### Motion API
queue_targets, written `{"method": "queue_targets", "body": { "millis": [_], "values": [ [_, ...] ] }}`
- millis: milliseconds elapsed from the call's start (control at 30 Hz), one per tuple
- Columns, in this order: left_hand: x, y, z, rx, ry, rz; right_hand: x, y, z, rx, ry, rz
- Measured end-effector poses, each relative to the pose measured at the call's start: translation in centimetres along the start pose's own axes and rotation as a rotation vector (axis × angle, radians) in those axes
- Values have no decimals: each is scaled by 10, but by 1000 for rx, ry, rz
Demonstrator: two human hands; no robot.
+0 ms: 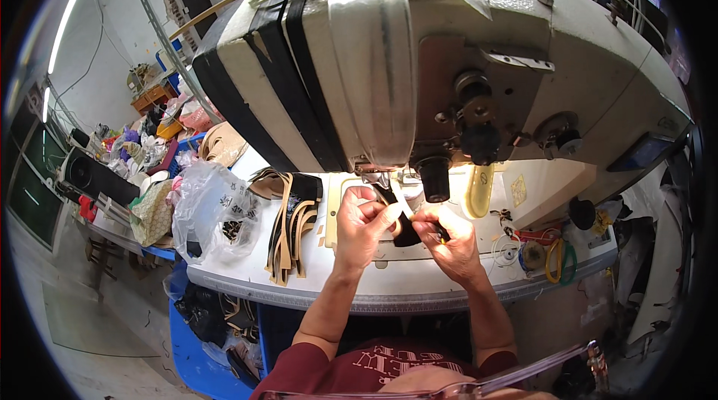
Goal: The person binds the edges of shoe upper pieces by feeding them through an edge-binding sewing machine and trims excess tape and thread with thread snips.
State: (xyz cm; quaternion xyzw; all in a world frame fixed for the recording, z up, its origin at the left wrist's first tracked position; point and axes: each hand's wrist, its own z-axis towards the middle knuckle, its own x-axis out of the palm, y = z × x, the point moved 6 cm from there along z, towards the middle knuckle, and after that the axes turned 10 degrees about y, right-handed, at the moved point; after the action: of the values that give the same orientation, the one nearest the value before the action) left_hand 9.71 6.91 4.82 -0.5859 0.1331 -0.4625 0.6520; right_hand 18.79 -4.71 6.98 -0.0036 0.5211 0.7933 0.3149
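My left hand [363, 224] is closed with thumb and fingertips pinched on a black piece with a pale strip along it [407, 233], just below the needle area of a large sewing machine [441, 93]. On the other side, my right hand [451, 240] pinches the same piece. Something small and dark shows by its fingers, too little to name. The fingers partly hide the piece. Left of my hands, a bundle of black and tan straps [288, 231] lies on the white table [359, 280] and hangs toward its front edge.
A clear plastic bag [213, 209] sits on the table's left. At the right are a thread spool [533, 256] and yellow- and green-handled scissors [561, 261]. A blue bin [194, 359] with scraps stands below the left edge. The machine head overhangs my hands.
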Motion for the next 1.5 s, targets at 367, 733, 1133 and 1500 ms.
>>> {"method": "queue_targets", "body": {
  "millis": [367, 733, 1133, 1500],
  "values": [
    [0, -2, -9, -56, 110, -6, 3, -3, -15, 111, 63, 189],
    [-6, 10, -23, -219, 96, -62, 16, -19, -15, 211, 21, 430],
    [-10, 0, 0, -175, 56, -20, 14, -21, 7, 103, -126, 337],
    [-13, 6, 2, -226, 130, 98, 30, -20, 7, 8, -129, 189]
  ]
}}
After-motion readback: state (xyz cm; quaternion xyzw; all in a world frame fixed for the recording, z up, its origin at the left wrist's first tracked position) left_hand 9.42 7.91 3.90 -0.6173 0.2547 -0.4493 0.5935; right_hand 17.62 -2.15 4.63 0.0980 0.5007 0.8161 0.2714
